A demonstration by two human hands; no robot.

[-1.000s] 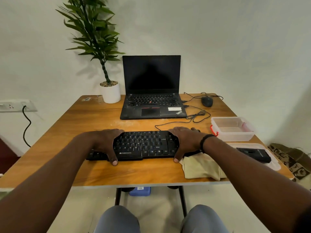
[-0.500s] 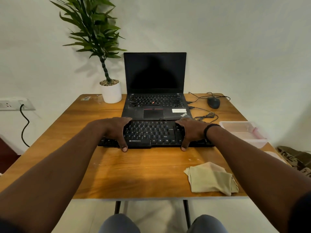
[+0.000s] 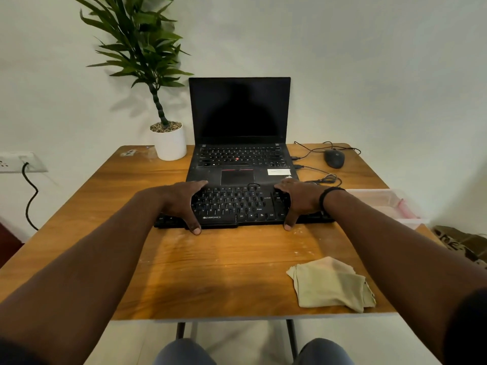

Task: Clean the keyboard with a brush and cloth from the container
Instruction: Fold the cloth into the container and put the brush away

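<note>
Keyboard (image 3: 237, 206) lies flat on the tabletop (image 3: 224, 264), gripped at both ends; its far edge touches or overlaps the front lip of the laptop (image 3: 239, 164). Nearest the person, cloth (image 3: 330, 284) sits crumpled by the near tabletop edge, well short of and slightly outboard of the right hand (image 3: 296, 201). Left hand (image 3: 183, 204) spread, thumb hooked on the near edge, fingers over the far edge. Right hand likewise, clamped on the keyboard. Container (image 3: 387, 206) just beyond the right wrist; brush not visible.

Judged step: positioning the keyboard, cleaning tools not in hand. Next move calls for freeing the right hand and drawing it back to the cloth, or locating the brush.
</note>
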